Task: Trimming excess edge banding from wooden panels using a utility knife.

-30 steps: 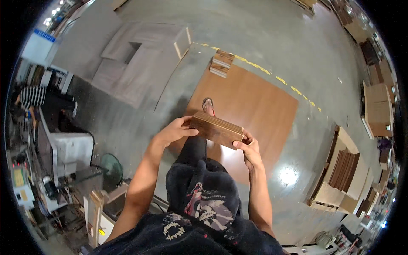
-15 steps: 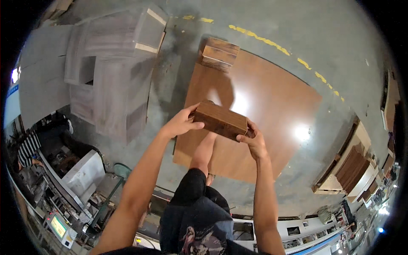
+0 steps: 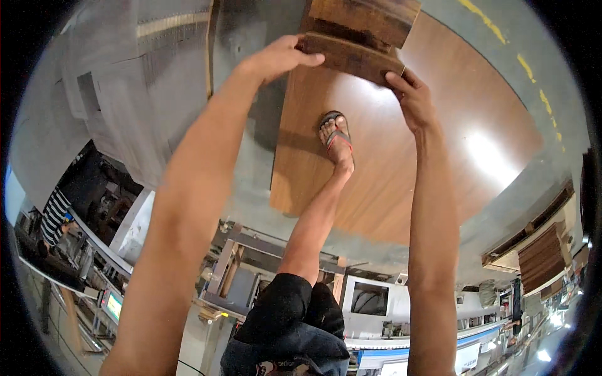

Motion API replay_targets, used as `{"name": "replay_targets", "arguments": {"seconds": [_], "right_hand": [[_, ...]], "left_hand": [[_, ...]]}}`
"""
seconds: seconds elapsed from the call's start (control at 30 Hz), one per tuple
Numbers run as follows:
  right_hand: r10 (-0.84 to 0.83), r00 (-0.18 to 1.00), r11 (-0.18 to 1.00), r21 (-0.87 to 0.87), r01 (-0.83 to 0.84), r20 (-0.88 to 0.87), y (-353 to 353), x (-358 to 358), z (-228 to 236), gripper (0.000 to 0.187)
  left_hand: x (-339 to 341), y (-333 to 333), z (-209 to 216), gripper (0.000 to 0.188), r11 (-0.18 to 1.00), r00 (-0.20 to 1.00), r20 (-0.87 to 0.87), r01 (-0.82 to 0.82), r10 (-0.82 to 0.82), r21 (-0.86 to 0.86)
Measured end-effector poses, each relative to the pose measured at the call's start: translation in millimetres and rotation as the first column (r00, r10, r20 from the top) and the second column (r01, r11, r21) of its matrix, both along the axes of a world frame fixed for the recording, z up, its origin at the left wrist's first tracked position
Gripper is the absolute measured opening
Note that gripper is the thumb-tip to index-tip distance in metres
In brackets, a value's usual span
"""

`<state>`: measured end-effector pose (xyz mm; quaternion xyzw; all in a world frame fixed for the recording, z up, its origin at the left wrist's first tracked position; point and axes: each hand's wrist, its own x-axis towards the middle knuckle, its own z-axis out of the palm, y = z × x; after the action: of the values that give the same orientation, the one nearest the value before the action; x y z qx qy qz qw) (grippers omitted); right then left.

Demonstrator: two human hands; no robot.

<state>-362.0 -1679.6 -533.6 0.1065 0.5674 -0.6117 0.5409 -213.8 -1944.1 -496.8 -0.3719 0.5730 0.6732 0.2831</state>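
A dark brown wood-grain block (image 3: pixel 354 57) spans the gap between my two hands at the top of the view. My left hand (image 3: pixel 282 59) grips its left end, thumb along the near face. At the opposite end, my right hand (image 3: pixel 412 94) pinches the corner with the thumb in front; its other fingers are partly hidden. Right behind the block is a stack of similar brown wooden pieces (image 3: pixel 364 22) on the large wood-grain panel (image 3: pixel 382 169). Whether the held block touches that stack, I cannot tell.
My sandalled foot (image 3: pixel 337 133) stands on the panel. Large grey sheet-covered stacks (image 3: pixel 150 81) rise at the left. A pallet with brown boards (image 3: pixel 540 257) lies at the right. Machinery (image 3: pixel 244 269) is behind me, and a person in a striped sleeve (image 3: pixel 55 210) is at far left.
Both hands have carried the block forward, away from my body, up to the stack at the panel's far end. My foot has stepped onto the panel, and the view has shifted forward.
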Motion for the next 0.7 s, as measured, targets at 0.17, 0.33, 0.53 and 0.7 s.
{"name": "replay_targets", "arguments": {"seconds": [0.17, 0.33, 0.53, 0.7], "right_hand": [[-0.009, 1.000, 1.000, 0.008, 0.009, 0.012, -14, -4, -16, 0.055], [-0.026, 1.000, 0.999, 0.029, 0.026, 0.007, -19, -8, -17, 0.055], [-0.024, 1.000, 0.999, 0.038, 0.024, -0.005, -30, -6, -15, 0.054], [-0.045, 0.999, 0.995, 0.089, 0.046, -0.008, -27, -7, -15, 0.050]], "left_hand": [[-2, -17, -33, 0.060, 0.997, 0.998, -0.046, 0.051, -0.054, -0.056], [-14, -20, -37, 0.064, 0.998, 0.999, -0.047, 0.015, -0.018, -0.053], [-14, -28, -58, 0.066, 1.000, 0.997, -0.067, -0.025, 0.026, 0.018], [-14, -23, -49, 0.063, 0.994, 0.995, -0.054, -0.085, 0.089, 0.068]]}}
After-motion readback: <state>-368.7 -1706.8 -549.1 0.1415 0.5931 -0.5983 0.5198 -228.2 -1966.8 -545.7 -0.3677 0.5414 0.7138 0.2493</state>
